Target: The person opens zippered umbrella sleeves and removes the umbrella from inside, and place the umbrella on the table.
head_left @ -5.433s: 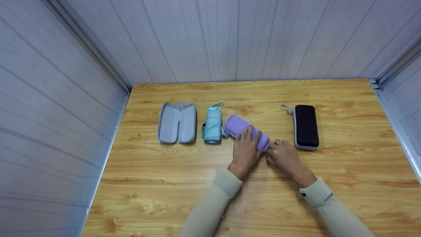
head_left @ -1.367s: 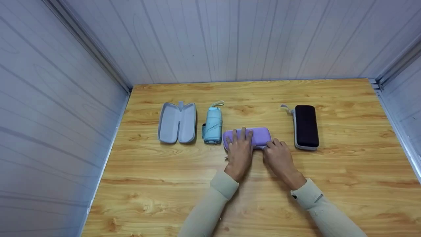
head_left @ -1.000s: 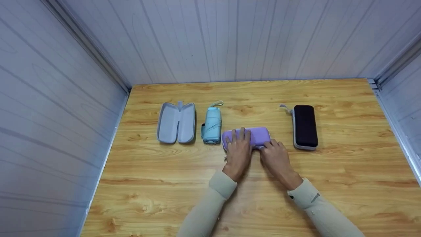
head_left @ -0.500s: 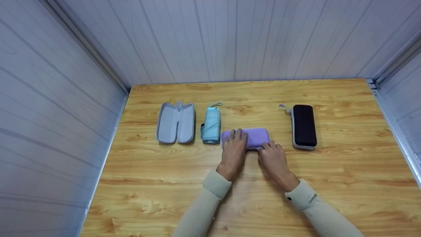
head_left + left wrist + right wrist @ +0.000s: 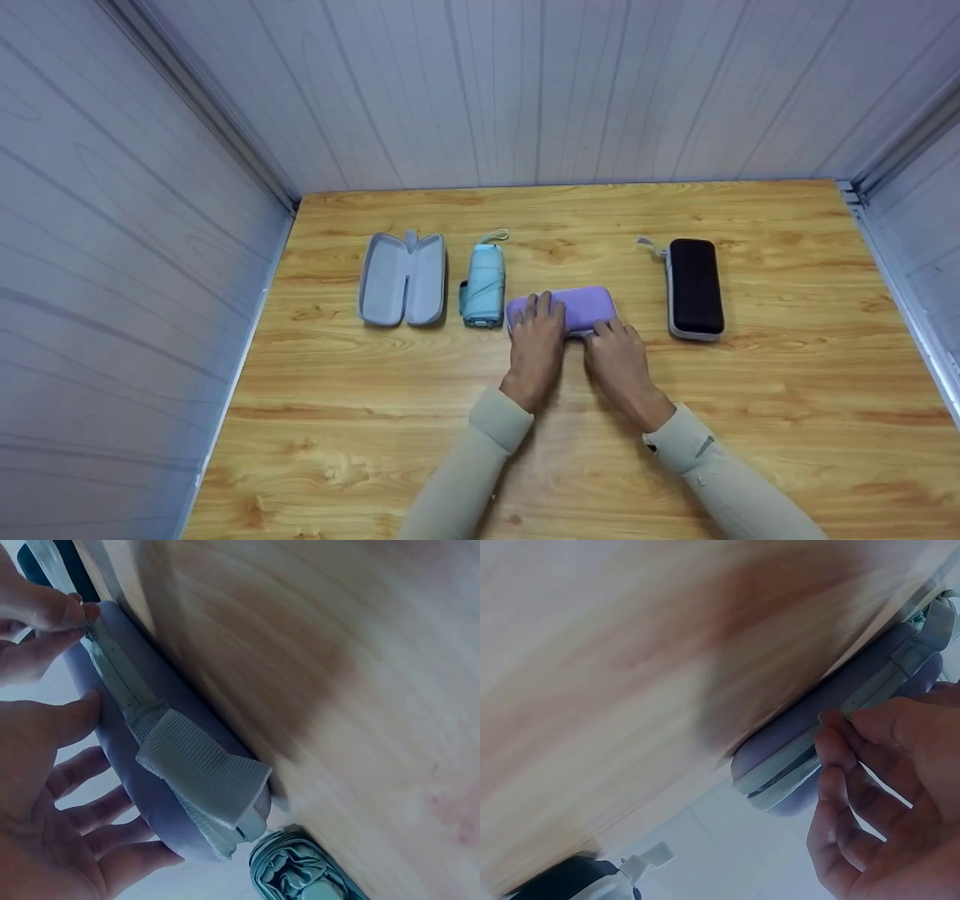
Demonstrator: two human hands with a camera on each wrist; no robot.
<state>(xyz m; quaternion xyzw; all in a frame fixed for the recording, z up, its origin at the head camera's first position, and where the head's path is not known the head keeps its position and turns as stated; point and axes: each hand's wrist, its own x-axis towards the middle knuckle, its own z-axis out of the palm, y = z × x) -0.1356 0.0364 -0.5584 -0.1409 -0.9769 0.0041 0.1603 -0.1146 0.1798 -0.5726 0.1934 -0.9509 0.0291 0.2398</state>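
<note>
Right hand (image 5: pixel 619 360): grip is thumb and finger pinching at the zipper (image 5: pixel 116 675) along the near side of the purple case (image 5: pixel 589 306). Left hand (image 5: pixel 535 349): fingers spread across the case's left half, thumb against its near side; probably bracing it so the zipper can be drawn without the case sliding. A gap shows between the zipper edges at the case's right end. Purple case lies flat on the tabletop (image 5: pixel 360 420), long side facing the person.

Just left of the purple case: folded blue umbrella (image 5: pixel 486 281). Beyond that, farther left: grey case (image 5: pixel 427 277), spread open, hollows up. Well right of the purple case: black case (image 5: pixel 694 285), seemingly set aside to leave working room. No brand or writing legible.
</note>
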